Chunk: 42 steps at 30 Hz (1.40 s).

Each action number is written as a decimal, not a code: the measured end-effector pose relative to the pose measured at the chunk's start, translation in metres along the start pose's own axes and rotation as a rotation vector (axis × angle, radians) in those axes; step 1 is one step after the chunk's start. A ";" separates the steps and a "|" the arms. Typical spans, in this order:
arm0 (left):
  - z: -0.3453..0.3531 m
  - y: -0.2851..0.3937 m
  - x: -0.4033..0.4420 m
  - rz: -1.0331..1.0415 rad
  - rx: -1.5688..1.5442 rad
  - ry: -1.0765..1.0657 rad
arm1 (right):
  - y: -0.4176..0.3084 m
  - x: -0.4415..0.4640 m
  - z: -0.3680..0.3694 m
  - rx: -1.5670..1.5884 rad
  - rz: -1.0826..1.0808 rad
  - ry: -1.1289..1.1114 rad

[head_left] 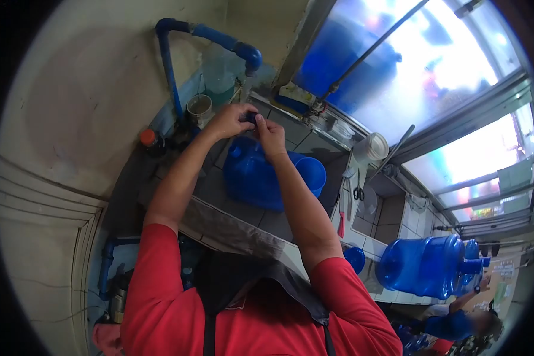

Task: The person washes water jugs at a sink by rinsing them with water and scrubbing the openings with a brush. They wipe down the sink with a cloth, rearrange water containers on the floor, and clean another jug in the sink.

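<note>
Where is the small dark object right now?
In the head view, the small dark object is above and slightly left of centre, between the left hand and right hand, near the blue plastic container.

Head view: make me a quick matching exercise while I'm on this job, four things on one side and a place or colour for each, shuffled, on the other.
Column one
1. Small dark object
2. Scissors
3. Capped container
4. Large water bottle

Column two
A. Orange-red on top
B. Translucent blue
C. Between the fingers of the left hand and right hand
D. Black at the handle end

Right pairs: 1-C, 2-D, 3-A, 4-B
</note>
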State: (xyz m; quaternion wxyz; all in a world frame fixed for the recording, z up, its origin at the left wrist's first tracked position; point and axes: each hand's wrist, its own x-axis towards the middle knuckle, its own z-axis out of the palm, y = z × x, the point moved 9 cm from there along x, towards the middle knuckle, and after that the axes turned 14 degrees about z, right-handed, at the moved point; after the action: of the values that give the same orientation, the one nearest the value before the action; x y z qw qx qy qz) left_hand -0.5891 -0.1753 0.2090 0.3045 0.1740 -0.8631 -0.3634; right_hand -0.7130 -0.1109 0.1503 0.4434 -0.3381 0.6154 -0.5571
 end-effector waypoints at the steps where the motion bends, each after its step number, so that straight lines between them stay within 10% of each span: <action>1: 0.001 -0.006 -0.002 0.010 -0.001 -0.016 | 0.005 0.002 -0.001 0.010 -0.002 0.016; 7: -0.022 -0.048 -0.038 0.011 0.191 0.069 | -0.010 -0.011 -0.010 -0.903 0.165 0.165; 12: 0.009 -0.030 -0.083 -0.163 0.197 -0.005 | -0.040 -0.039 -0.023 -1.158 0.186 -0.147; 16: 0.027 0.013 -0.077 -0.206 0.275 0.048 | -0.013 -0.058 -0.021 -1.213 0.053 -0.377; 21: 0.021 -0.021 -0.042 0.012 0.300 0.131 | -0.004 -0.062 -0.018 -1.099 -0.133 0.014; 30: 0.019 -0.217 0.019 -0.112 0.425 -0.512 | -0.010 -0.072 -0.006 -0.882 -0.004 0.352; 33: 0.016 -0.093 0.004 -0.629 0.247 -0.498 | -0.011 -0.077 -0.006 -0.873 -0.012 0.351; 37: 0.010 -0.054 -0.002 -0.700 0.355 -0.491 | -0.013 -0.078 -0.005 -0.886 -0.039 0.367; 42: 0.016 -0.070 -0.004 -0.123 -0.186 -0.316 | -0.015 -0.080 -0.010 -0.850 0.019 0.322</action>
State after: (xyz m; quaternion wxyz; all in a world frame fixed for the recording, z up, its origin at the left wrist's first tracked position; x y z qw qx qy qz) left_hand -0.5915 -0.2120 0.1475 0.1570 0.1384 -0.8506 -0.4824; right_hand -0.6933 -0.0360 0.1782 0.1689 -0.3933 0.8538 -0.2964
